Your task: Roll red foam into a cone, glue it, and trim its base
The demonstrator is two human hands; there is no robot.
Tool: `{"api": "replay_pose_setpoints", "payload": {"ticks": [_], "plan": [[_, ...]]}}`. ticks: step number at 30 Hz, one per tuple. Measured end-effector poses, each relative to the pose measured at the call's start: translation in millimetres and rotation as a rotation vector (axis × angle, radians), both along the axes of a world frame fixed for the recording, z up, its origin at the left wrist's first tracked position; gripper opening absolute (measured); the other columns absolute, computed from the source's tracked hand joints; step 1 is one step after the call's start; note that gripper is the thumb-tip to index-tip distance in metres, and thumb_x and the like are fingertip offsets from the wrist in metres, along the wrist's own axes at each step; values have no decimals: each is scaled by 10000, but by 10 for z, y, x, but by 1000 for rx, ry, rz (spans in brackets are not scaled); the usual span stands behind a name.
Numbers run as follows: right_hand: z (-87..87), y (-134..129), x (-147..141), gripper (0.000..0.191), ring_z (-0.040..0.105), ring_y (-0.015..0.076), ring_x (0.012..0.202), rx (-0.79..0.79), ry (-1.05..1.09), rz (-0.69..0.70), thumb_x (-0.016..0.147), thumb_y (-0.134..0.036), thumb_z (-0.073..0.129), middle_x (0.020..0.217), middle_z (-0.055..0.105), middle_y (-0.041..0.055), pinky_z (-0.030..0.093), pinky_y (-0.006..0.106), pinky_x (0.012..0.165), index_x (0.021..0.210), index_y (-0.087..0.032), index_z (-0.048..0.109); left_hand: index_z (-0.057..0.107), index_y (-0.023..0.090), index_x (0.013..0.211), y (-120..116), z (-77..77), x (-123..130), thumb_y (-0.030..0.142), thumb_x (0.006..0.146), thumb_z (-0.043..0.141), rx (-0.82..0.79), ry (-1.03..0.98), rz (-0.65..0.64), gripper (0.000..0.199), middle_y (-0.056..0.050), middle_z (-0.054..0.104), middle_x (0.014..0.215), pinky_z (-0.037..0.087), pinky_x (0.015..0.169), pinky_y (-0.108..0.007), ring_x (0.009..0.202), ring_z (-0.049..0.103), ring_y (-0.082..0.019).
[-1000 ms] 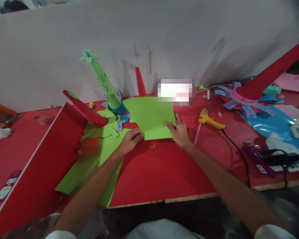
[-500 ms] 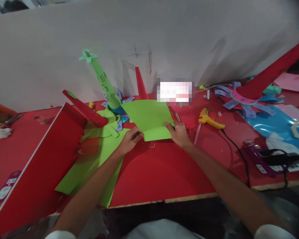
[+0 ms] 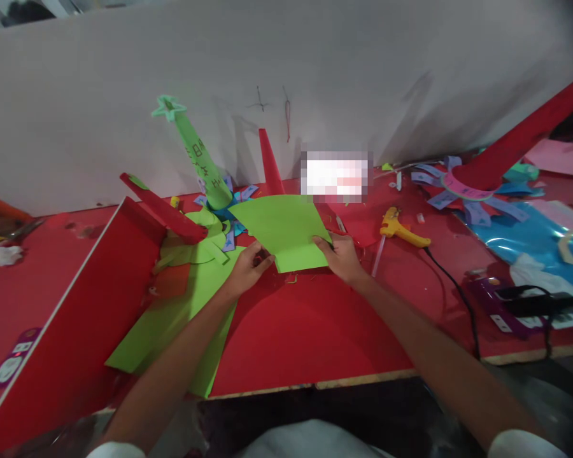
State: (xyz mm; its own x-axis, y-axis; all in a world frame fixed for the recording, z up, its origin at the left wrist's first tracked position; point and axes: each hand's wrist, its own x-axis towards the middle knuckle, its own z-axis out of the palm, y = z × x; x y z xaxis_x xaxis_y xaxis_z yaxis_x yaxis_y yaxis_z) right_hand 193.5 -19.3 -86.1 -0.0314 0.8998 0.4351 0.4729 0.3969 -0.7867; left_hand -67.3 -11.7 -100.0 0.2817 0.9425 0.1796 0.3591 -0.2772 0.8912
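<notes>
A trapezoid-like sheet of green craft paper (image 3: 284,232) with a curved top edge is held above the red table. My right hand (image 3: 342,257) grips its right edge, thumb on top and fingers underneath. At the lower left edge, my left hand (image 3: 249,268) is closed on the sheet with thumb and fingers together. Beneath my left forearm lies a larger green sheet (image 3: 157,331). Behind the held sheet stand a narrow red paper cone (image 3: 270,162) and a green paper cone (image 3: 200,156) topped with a star.
A yellow glue gun (image 3: 403,229) with a black cord rests to the right. A purple power strip (image 3: 506,308) is farther right, near blue plastic (image 3: 516,248). On the left stands a red panel (image 3: 71,331). A large red cone (image 3: 530,137) leans in from the right.
The green sheet has shifted very slightly left and down, tilting a little. Both hands keep nearly the same place and hold.
</notes>
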Motion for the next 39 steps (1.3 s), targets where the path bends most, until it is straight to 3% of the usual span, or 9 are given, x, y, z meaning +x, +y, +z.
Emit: {"api": "replay_pose_setpoints", "payload": {"ticks": [12, 20, 25, 31, 39], "plan": [[13, 1, -6, 658, 564, 171, 566, 17, 15, 3, 956, -782, 441, 605, 631, 21, 439, 301, 589, 735, -211, 681, 530, 200, 760, -32, 7, -14, 575, 951, 617, -89, -87, -47, 429, 23, 510, 632, 351, 550, -252, 582, 458, -119], [33, -3, -10, 631, 595, 183, 599, -5, 18, 21, 960, -765, 454, 667, 676, 38, 450, 304, 606, 785, -211, 701, 567, 194, 780, 9, 8, -21, 497, 903, 687, 38, -31, 20, 349, 15, 524, 712, 377, 590, -258, 640, 487, -125], [13, 2, -11, 657, 509, 152, 545, 0, -6, 10, 959, -778, 440, 585, 584, 8, 405, 290, 567, 699, -205, 632, 559, 199, 788, 6, -33, -36, 541, 911, 677, -23, -70, 21, 382, 30, 517, 654, 361, 560, -250, 604, 477, -121], [18, -1, -12, 649, 469, 138, 527, 6, 3, 26, 963, -769, 442, 554, 537, -9, 393, 281, 549, 691, -205, 617, 525, 198, 741, -33, 24, -27, 611, 947, 613, -109, -126, -6, 470, 38, 499, 596, 321, 505, -256, 504, 425, -98], [14, 1, -25, 608, 546, 158, 559, -3, 22, 36, 959, -737, 479, 622, 631, 21, 442, 288, 587, 756, -203, 688, 550, 201, 819, 15, -20, -23, 552, 851, 742, -32, -145, 89, 401, 21, 554, 732, 393, 550, -239, 622, 505, -111]]}}
